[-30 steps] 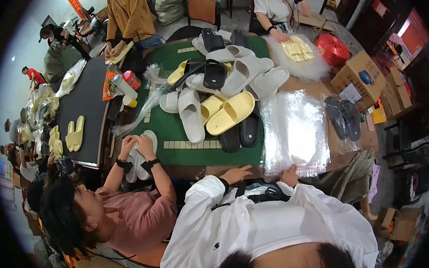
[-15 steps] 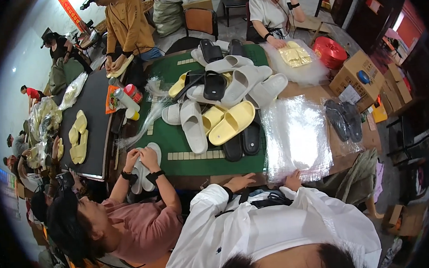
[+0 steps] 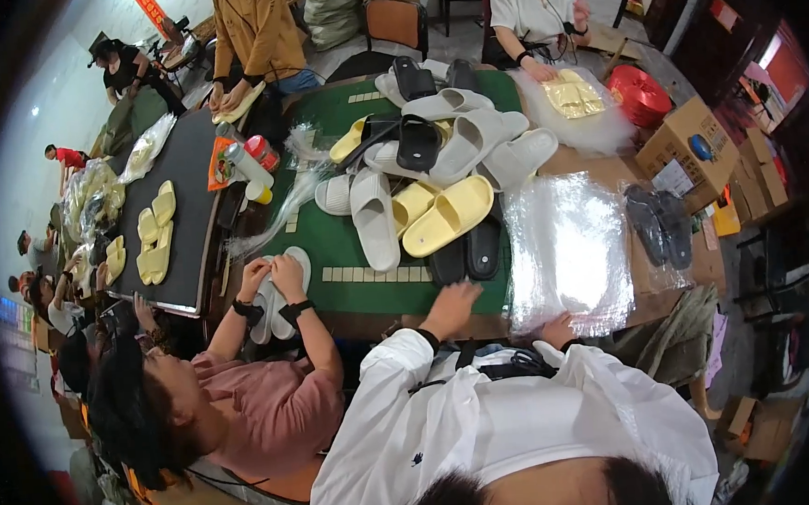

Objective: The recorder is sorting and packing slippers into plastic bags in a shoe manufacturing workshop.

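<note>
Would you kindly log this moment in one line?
left hand: empty, near black slippers | right hand: at edge of clear plastic

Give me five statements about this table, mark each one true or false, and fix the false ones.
1. The right hand is at the near edge of the clear plastic sheeting. True.
2. The left hand rests on that sheeting. False: it is left of the sheeting, just in front of the black slippers.
3. The slipper pile includes grey, yellow and black slippers. True.
4. The red bundle sits left of the pile. False: it is right of the pile, toward the far side.
5. The cardboard box stands on the right side of the table. True.
</note>
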Action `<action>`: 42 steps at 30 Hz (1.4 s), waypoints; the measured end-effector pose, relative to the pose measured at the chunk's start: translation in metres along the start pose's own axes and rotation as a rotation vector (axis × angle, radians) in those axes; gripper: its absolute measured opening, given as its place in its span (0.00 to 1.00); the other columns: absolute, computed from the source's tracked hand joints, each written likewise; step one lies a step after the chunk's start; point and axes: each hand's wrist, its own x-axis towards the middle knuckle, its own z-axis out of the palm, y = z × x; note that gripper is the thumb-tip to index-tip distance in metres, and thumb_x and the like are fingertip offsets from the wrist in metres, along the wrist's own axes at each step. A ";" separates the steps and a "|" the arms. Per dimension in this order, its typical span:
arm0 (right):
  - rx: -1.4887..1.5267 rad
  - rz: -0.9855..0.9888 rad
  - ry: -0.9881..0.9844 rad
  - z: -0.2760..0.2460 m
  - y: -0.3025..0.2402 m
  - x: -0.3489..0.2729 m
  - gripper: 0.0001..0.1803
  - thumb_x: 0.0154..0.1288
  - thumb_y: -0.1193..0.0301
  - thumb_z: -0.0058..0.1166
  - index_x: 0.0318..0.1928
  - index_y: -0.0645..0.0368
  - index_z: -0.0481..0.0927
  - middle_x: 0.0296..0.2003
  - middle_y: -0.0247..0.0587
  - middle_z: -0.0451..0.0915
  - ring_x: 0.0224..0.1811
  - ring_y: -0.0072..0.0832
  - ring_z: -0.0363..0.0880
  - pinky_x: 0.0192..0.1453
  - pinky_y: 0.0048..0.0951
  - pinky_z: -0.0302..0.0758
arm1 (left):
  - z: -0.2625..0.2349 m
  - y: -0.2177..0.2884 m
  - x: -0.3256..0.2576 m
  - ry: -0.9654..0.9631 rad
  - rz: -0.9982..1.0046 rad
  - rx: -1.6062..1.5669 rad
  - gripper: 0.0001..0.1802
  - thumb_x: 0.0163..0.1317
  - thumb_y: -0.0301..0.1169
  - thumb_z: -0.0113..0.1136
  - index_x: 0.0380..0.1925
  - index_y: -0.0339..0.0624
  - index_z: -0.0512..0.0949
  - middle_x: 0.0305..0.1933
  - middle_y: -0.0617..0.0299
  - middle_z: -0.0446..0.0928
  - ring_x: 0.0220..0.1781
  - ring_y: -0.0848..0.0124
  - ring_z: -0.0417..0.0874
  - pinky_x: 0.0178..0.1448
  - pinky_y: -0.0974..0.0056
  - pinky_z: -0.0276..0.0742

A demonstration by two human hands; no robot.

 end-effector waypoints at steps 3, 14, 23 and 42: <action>0.152 0.023 0.110 0.035 0.023 0.011 0.35 0.55 0.60 0.41 0.55 0.79 0.58 0.52 0.82 0.55 0.47 0.68 0.66 0.45 0.54 0.70 | -0.031 -0.007 0.027 0.402 -0.426 0.003 0.24 0.51 0.27 0.52 0.51 0.41 0.65 0.49 0.48 0.64 0.49 0.54 0.67 0.50 0.54 0.65; -0.138 -0.311 -0.143 -0.053 0.018 -0.025 0.22 0.51 0.57 0.48 0.40 0.61 0.77 0.53 0.59 0.63 0.57 0.51 0.60 0.54 0.57 0.60 | -0.068 -0.118 0.079 0.568 -0.907 -0.313 0.35 0.55 0.37 0.52 0.62 0.46 0.51 0.57 0.28 0.53 0.61 0.42 0.55 0.62 0.52 0.54; 0.293 -0.569 0.283 -0.098 0.004 -0.055 0.07 0.49 0.73 0.51 0.30 0.63 0.72 0.32 0.50 0.71 0.33 0.46 0.71 0.36 0.40 0.69 | -0.096 -0.169 0.133 1.206 -1.291 -1.566 0.24 0.56 0.38 0.53 0.46 0.29 0.69 0.51 0.53 0.69 0.51 0.62 0.69 0.54 0.62 0.64; 0.259 -0.690 -0.344 -0.113 -0.053 -0.049 0.13 0.56 0.64 0.46 0.40 0.56 0.72 0.32 0.51 0.75 0.34 0.46 0.75 0.36 0.42 0.71 | -0.083 -0.162 0.122 0.579 -0.322 -0.089 0.16 0.45 0.22 0.53 0.37 0.35 0.69 0.36 0.46 0.71 0.45 0.47 0.69 0.48 0.51 0.65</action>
